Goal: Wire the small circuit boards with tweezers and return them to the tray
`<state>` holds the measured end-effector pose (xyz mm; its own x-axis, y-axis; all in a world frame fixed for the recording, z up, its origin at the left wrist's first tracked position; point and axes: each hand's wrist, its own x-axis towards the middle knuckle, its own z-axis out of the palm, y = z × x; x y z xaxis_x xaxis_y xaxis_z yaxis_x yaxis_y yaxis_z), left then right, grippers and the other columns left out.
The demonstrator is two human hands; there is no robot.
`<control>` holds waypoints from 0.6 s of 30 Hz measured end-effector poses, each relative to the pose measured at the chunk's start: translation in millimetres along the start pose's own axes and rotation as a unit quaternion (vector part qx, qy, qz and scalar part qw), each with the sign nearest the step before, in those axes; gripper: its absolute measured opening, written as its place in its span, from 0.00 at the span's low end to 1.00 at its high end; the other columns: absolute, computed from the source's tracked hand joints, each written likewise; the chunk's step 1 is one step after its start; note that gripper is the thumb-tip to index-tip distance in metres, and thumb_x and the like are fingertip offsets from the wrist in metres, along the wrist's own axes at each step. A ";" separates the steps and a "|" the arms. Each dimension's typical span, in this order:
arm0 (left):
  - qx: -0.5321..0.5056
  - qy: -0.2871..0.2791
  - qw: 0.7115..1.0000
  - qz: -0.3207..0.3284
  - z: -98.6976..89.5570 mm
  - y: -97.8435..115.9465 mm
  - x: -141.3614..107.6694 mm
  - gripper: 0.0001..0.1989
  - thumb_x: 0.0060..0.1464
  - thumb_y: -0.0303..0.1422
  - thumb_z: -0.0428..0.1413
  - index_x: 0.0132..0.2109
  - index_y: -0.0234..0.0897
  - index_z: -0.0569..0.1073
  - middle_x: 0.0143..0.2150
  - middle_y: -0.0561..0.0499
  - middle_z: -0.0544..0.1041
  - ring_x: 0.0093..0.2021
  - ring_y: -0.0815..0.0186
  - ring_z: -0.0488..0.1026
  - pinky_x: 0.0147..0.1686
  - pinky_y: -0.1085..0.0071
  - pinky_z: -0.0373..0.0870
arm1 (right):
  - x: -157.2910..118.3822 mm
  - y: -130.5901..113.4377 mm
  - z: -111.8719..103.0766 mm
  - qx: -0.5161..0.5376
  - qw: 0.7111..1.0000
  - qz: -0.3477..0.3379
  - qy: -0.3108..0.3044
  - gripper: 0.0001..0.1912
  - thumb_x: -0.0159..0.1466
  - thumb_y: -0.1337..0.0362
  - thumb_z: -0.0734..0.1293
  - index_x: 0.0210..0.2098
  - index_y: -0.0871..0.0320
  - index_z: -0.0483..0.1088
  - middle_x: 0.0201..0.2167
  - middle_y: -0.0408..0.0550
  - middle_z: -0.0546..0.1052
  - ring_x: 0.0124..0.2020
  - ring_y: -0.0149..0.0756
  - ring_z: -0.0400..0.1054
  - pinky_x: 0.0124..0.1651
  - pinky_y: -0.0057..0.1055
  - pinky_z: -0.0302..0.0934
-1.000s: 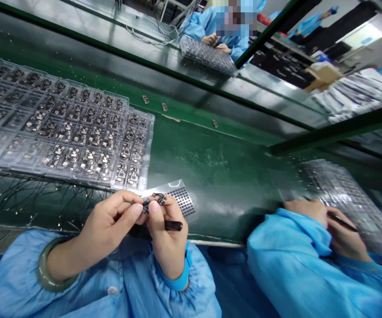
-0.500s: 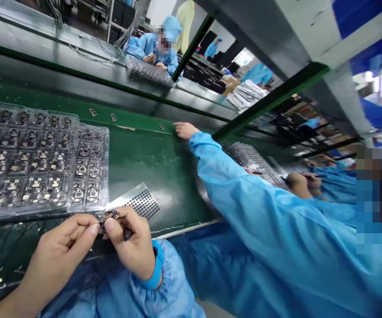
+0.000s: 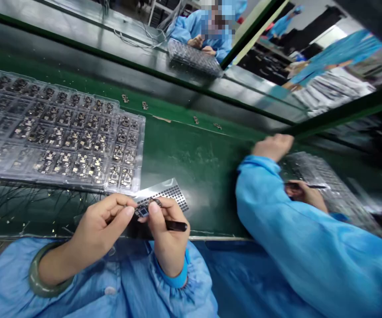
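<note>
Between my two hands, a small dark circuit board [image 3: 142, 211] is held just above the table's front edge. My left hand [image 3: 100, 229] pinches its left side between thumb and fingertips. My right hand [image 3: 169, 232] grips the other side with thumb and index finger. From that same hand sticks out the end of a black, pen-like tool [image 3: 177, 226], its other end hidden by the fingers. Just behind my right hand lies a clear sheet with rows of small dark stickers [image 3: 174, 192], partly covered by the hand.
Clear plastic trays of circuit boards [image 3: 78, 132] fill the left of the green table [image 3: 184, 154]. Several small boards [image 3: 144, 105] lie along the back strip. A co-worker's hand [image 3: 273, 147] and sleeve reach in at right, near another tray [image 3: 323, 176]. A green post rises behind.
My view has swung, so the scene sits farther right. The co-worker's hand has drawn back from the strip, where one more small board now shows. The board between my hands shows more clearly.
</note>
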<state>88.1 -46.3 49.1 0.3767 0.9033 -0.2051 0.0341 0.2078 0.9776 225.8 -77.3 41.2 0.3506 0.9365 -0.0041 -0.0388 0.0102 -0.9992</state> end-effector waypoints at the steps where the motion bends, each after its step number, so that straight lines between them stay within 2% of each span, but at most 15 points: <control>1: -0.001 -0.001 1.000 0.000 -0.1 0.6 0.6 0.09 0.58 0.36 0.52 0.37 0.34 0.72 0.20 0.58 0.63 0.19 0.74 0.56 0.18 0.79 0.52 | 0.0 1.3 -0.2 0.001 1.000 -0.001 0.002 0.06 0.63 0.59 0.67 0.33 0.55 0.70 0.20 0.38 0.76 0.16 0.21 0.61 0.26 0.19 0.62; 4: -0.005 -0.007 1.000 0.004 -0.5 1.6 2.2 0.10 0.58 0.36 0.51 0.36 0.34 0.72 0.21 0.57 0.64 0.20 0.74 0.57 0.19 0.79 0.53 | -0.1 4.4 -0.6 0.007 1.000 0.000 0.010 0.05 0.63 0.59 0.68 0.34 0.54 0.71 0.19 0.37 0.75 0.15 0.21 0.57 0.26 0.19 0.62; 8: -0.013 -0.017 1.000 0.005 -1.7 0.7 3.4 0.09 0.59 0.35 0.51 0.35 0.34 0.71 0.19 0.60 0.59 0.18 0.75 0.52 0.17 0.79 0.49 | 0.0 4.8 0.1 0.011 1.000 -0.004 0.018 0.05 0.63 0.60 0.67 0.33 0.54 0.71 0.19 0.37 0.74 0.15 0.21 0.57 0.26 0.20 0.63; 13: 0.000 0.013 1.000 -0.002 -0.8 0.6 4.2 0.09 0.56 0.36 0.54 0.33 0.36 0.73 0.18 0.60 0.57 0.18 0.74 0.51 0.16 0.78 0.47 | 2.0 -1.3 2.3 -0.007 1.000 -0.010 0.017 0.07 0.63 0.60 0.67 0.32 0.56 0.69 0.18 0.38 0.74 0.17 0.24 0.65 0.27 0.20 0.64; 18: -0.021 0.076 0.996 -0.039 7.0 -0.2 2.3 0.13 0.50 0.42 0.59 0.30 0.36 0.74 0.17 0.59 0.57 0.18 0.73 0.52 0.16 0.78 0.48 | 1.2 -2.0 3.7 -0.017 0.999 0.002 0.028 0.10 0.62 0.57 0.66 0.31 0.57 0.67 0.19 0.42 0.75 0.20 0.29 0.72 0.26 0.21 0.64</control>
<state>95.5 -46.9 48.7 0.2294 0.9295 -0.2888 0.0175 0.2927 0.9560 222.9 -74.9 43.4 0.4017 0.9157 -0.0095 -0.0095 -0.0062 -0.9999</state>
